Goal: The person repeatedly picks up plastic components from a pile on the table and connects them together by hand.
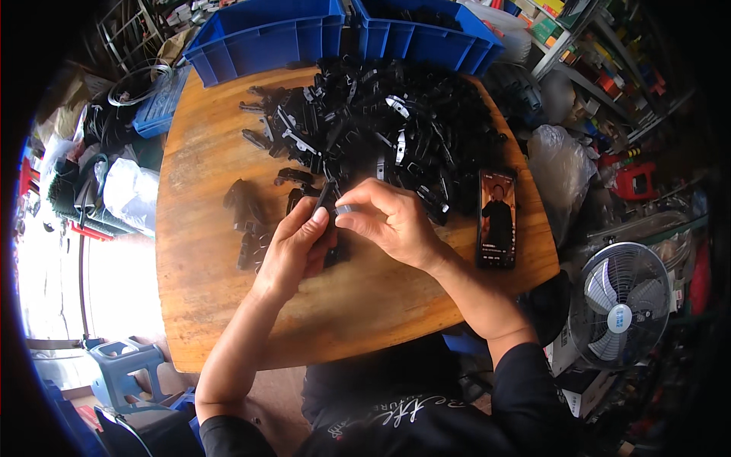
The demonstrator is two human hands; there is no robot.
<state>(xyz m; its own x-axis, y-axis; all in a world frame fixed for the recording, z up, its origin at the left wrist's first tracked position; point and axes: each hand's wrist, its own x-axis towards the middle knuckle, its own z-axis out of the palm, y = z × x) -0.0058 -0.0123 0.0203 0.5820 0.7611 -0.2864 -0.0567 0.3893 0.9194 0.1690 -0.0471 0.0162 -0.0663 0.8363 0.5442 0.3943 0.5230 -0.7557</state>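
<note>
Black part (326, 195) is pinched in the left hand (292, 242); the right hand (397, 225), thumb and finger nearly together, apparently grips a grey piece (346, 209).

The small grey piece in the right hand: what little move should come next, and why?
Perhaps ease the small, grey, narrow piece, pinched by the right hand, slightly left toward the slim black part in the left hand. Both are gripped and held very close together, though I can't tell whether they touch.

the head-worn fisheye looks down on the wooden table (199, 244), close up.
</note>
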